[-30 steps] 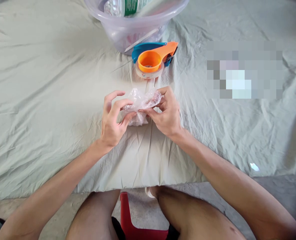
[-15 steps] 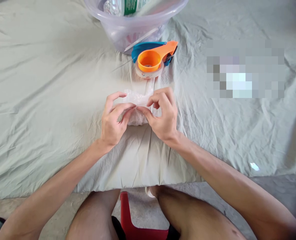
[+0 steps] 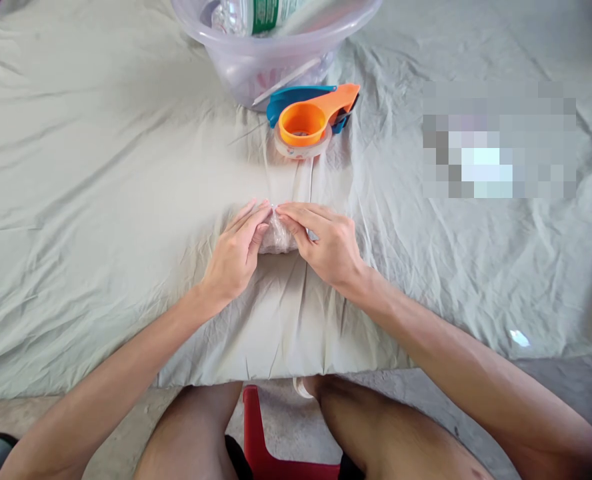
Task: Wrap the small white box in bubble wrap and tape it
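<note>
1. My left hand lies flat, fingers extended and together, pressing down on the left side of a small clear plastic bundle. It is not clenched; the fingertips rest on the top of the bundle and the thumb lies against its near edge.
2. My right hand lies flat in the same way on the right side of the bundle, fingers stretched toward the left hand. The fingertips of both hands nearly meet over the bundle's top.
3. The plastic bundle sits on the pale green cloth, near the front edge of the covered surface and about at its middle. Only a crumpled part shows between my two hands; the contents cannot be determined.
4. A strip of clear tape runs from the bundle away from me to a tape dispenser. Whether the strip is stuck to the bundle cannot be determined under my fingers.
5. The tape dispenser is orange on top with a blue part behind, and lies on the cloth just beyond my hands.
6. A clear plastic basin stands just behind the dispenser, holding a plastic bottle with a green label.
7. A red stool shows between my knees, below the front edge.
</note>
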The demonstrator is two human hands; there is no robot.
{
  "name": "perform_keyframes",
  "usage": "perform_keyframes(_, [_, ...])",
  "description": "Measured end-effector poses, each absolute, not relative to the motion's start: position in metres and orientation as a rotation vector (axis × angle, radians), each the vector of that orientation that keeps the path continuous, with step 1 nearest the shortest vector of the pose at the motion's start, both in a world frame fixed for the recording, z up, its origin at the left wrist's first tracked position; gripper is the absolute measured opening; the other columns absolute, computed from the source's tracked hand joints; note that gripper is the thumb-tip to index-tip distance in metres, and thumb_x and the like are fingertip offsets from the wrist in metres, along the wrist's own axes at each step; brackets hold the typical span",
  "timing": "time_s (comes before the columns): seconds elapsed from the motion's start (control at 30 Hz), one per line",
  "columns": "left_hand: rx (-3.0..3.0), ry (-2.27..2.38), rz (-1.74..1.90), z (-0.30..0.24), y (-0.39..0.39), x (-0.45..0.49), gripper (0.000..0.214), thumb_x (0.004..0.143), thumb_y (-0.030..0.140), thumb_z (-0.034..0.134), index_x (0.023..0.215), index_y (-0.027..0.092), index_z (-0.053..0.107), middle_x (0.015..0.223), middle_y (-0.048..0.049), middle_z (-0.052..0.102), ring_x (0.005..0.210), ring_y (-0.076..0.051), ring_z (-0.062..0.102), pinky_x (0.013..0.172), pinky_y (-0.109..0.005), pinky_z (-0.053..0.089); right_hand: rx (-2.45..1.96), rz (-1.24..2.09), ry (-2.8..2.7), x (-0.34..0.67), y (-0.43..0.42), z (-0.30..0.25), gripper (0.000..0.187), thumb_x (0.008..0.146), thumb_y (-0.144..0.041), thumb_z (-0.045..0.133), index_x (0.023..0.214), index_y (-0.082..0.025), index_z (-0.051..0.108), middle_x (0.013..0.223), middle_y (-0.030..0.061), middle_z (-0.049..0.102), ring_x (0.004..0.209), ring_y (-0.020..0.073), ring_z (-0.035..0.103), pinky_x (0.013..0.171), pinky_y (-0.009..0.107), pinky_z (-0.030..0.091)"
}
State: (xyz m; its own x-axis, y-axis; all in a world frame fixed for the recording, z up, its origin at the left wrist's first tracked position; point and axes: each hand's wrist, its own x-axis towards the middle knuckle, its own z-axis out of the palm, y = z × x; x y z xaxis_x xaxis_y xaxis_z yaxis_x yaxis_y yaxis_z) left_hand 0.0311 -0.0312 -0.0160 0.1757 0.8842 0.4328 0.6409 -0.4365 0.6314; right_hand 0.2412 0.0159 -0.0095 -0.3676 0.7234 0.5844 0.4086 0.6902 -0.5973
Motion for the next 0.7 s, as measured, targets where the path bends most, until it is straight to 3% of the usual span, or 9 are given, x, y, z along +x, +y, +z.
perform_keyframes(0.1, [2.186, 1.418, 0.996, -0.011, -0.033, 0.024, 0.059, 0.125, 0.056, 0.036, 0.164, 0.019, 0.062, 0.162, -0.0159, 0.072, 0.169, -0.032, 0.054, 0.132, -0.052, 0.058, -0.91, 0.532, -2.069, 0.246, 0.018, -0.007, 0.039, 0.123, -0.039, 0.05, 0.126, -0.023, 0.085, 0.12, 0.0084, 0.091, 0.107, 0.0258, 0.087, 0.093, 0.04, 0.07])
perform_keyframes(0.2, [2.282, 1.348, 0.869, -0.008, -0.032, 0.019, 0.068, 0.119, 0.064, 0.053, 0.169, 0.018, 0.054, 0.165, -0.019, 0.07, 0.159, -0.035, 0.065, 0.127, -0.053, 0.062, -0.898, 0.597, -2.194, 0.253, 0.022, -0.002, 0.05, 0.123, -0.053, 0.046, 0.118, -0.02, 0.084, 0.104, 0.0098, 0.09, 0.087, 0.0245, 0.084, 0.08, 0.038, 0.065])
perform_keyframes(0.27, [2.32, 1.349, 0.813, -0.01, -0.031, 0.017, 0.071, 0.113, 0.059, 0.069, 0.17, 0.02, 0.05, 0.163, -0.0185, 0.071, 0.15, -0.035, 0.072, 0.12, -0.051, 0.065, -0.87, 0.636, -2.274, 0.258, 0.024, 0.002, 0.055, 0.117, -0.067, 0.056, 0.12, -0.019, 0.083, 0.101, 0.0101, 0.089, 0.081, 0.0239, 0.081, 0.076, 0.037, 0.063])
perform_keyframes(0.33, [2.329, 1.387, 0.8, -0.012, -0.029, 0.016, 0.07, 0.108, 0.046, 0.079, 0.168, 0.023, 0.051, 0.159, -0.0164, 0.073, 0.144, -0.034, 0.076, 0.117, -0.049, 0.067, -0.823, 0.652, -2.313, 0.262, 0.025, 0.002, 0.063, 0.105, -0.075, 0.073, 0.134, -0.019, 0.079, 0.113, 0.0125, 0.089, 0.09, 0.0279, 0.083, 0.08, 0.039, 0.066])
perform_keyframes(0.47, [2.338, 1.41, 0.896, -0.016, -0.03, 0.017, 0.071, 0.097, 0.031, 0.09, 0.16, 0.026, 0.058, 0.15, -0.0121, 0.079, 0.134, -0.033, 0.08, 0.113, -0.045, 0.069, -0.749, 0.664, -2.365, 0.269, 0.025, -0.002, 0.08, 0.094, -0.059, 0.093, 0.158, -0.02, 0.066, 0.144, 0.0185, 0.082, 0.124, 0.0391, 0.083, 0.103, 0.053, 0.07])
perform_keyframes(0.6, [2.356, 1.457, 1.055, -0.018, -0.035, 0.019, 0.069, 0.095, 0.025, 0.088, 0.158, 0.03, 0.06, 0.145, -0.0074, 0.082, 0.128, -0.03, 0.083, 0.107, -0.04, 0.071, -0.63, 0.751, -2.304, 0.268, 0.027, -0.007, 0.075, 0.097, -0.035, 0.093, 0.165, -0.027, 0.061, 0.156, 0.0146, 0.076, 0.138, 0.0355, 0.078, 0.117, 0.054, 0.067])
perform_keyframes(0.7, [2.365, 1.492, 1.147, -0.019, -0.036, 0.02, 0.071, 0.096, 0.02, 0.083, 0.161, 0.031, 0.057, 0.149, -0.0065, 0.08, 0.13, -0.029, 0.083, 0.107, -0.038, 0.071, -0.519, 0.703, -2.21, 0.264, 0.032, -0.011, 0.074, 0.099, -0.03, 0.091, 0.166, -0.029, 0.06, 0.158, 0.0129, 0.075, 0.146, 0.0344, 0.073, 0.125, 0.055, 0.062])
